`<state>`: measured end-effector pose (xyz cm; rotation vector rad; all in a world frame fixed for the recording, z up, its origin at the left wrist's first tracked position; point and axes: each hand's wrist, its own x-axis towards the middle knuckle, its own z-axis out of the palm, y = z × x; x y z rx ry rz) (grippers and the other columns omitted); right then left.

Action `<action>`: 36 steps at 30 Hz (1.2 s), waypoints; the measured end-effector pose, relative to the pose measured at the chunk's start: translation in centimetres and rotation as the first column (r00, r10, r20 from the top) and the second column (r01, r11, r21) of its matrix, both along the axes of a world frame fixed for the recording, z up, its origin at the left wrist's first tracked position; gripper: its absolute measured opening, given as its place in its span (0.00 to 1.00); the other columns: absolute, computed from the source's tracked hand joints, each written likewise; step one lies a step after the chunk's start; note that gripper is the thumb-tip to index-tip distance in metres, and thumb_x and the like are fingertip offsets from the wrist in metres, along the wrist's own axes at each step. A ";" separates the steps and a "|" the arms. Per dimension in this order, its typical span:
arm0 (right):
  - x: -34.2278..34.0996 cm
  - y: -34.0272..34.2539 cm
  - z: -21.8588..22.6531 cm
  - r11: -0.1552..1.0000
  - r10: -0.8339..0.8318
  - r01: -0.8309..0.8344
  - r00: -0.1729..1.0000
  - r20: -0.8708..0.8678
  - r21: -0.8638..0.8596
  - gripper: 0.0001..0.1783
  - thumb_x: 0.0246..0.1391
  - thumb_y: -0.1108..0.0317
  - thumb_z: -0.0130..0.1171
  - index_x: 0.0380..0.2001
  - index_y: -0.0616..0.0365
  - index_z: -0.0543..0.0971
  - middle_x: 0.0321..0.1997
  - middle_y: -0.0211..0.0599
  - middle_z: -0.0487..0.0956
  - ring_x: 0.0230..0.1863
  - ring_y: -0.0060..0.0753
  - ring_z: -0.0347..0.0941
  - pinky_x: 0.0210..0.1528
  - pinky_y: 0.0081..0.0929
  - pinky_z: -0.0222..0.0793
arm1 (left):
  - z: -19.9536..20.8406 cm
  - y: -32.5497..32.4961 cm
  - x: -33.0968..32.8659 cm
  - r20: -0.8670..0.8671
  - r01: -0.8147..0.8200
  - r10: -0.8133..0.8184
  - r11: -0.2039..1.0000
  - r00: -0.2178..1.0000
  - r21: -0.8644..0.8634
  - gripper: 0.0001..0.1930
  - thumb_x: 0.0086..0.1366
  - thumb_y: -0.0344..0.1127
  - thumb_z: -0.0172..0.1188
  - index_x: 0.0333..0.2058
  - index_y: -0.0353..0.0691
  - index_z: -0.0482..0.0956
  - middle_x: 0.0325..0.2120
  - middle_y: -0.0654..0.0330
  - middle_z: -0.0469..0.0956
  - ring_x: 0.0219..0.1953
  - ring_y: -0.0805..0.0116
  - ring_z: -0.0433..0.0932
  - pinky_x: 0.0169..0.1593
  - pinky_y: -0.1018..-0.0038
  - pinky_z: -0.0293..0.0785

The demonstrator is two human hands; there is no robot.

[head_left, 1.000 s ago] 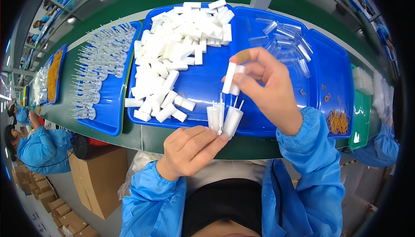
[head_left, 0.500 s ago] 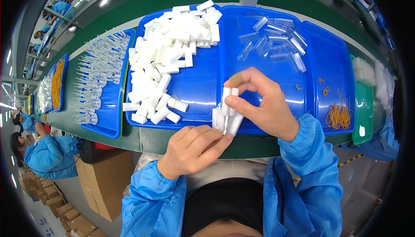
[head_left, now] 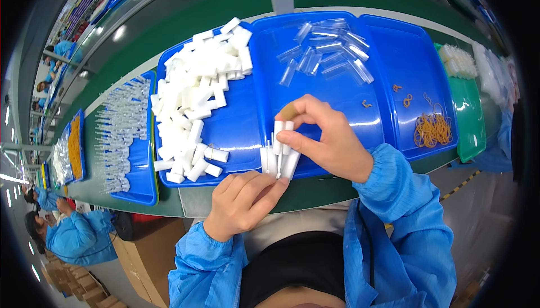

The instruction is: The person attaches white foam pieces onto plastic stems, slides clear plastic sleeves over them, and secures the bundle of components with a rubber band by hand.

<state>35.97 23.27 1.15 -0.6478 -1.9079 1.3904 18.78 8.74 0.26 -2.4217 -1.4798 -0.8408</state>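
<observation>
My left hand (head_left: 242, 201) is closed around the lower end of a small bundle of white pieces (head_left: 289, 165), some of them thin and stick-like. Its fingertips cover the bundle's base. From above, my right hand (head_left: 326, 139) pinches a white block (head_left: 278, 130) between thumb and index finger, upright at the bundle's top. A tan covering (head_left: 289, 111) wraps that index finger. Both hands meet over the near edge of the blue tray (head_left: 239, 134), left of which lies a heap of white blocks (head_left: 199, 91). How the held pieces fit together is too small to tell.
Clear plastic tubes (head_left: 334, 49) lie in the middle blue tray. The right blue tray (head_left: 374, 44) holds a tangle of rubber bands (head_left: 433, 130). Syringe-like clear parts (head_left: 126, 122) fill a tray at left. Beyond the rubber bands is a green tray (head_left: 471, 134). A co-worker (head_left: 79, 232) sits far left.
The whole view has turned slightly, so trays and hands appear shifted left. Both hands keep the same grip on the bundle and the white block.
</observation>
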 end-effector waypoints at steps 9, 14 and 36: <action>0.5 -0.3 -1.0 0.997 0.077 -0.077 0.995 -0.058 0.008 0.14 0.56 0.69 0.67 0.42 0.62 0.77 0.40 0.42 0.83 0.39 0.35 0.83 0.41 0.32 0.75 | -0.3 0.7 -0.3 -0.002 -0.001 0.001 0.999 1.000 0.043 0.20 0.42 0.29 0.66 0.39 0.44 0.88 0.33 0.63 0.79 0.35 0.65 0.78 0.33 0.72 0.74; 0.5 0.2 -1.6 0.960 0.192 -0.205 0.978 -0.087 -0.191 0.15 0.56 0.66 0.67 0.44 0.60 0.77 0.39 0.40 0.83 0.37 0.35 0.81 0.46 0.35 0.71 | -0.2 0.9 -0.4 0.014 -0.009 0.008 0.999 1.000 0.032 0.19 0.41 0.27 0.68 0.38 0.44 0.88 0.32 0.63 0.79 0.34 0.65 0.79 0.32 0.72 0.73; 3.1 0.7 0.4 0.972 0.169 -0.169 0.986 0.014 0.161 0.16 0.44 0.64 0.77 0.34 0.53 0.81 0.45 0.34 0.81 0.52 0.39 0.74 0.59 0.39 0.62 | 0.5 2.0 0.8 0.760 0.003 0.211 0.963 0.614 -0.269 0.32 0.50 0.31 0.80 0.53 0.38 0.74 0.53 0.49 0.72 0.47 0.62 0.79 0.42 0.72 0.81</action>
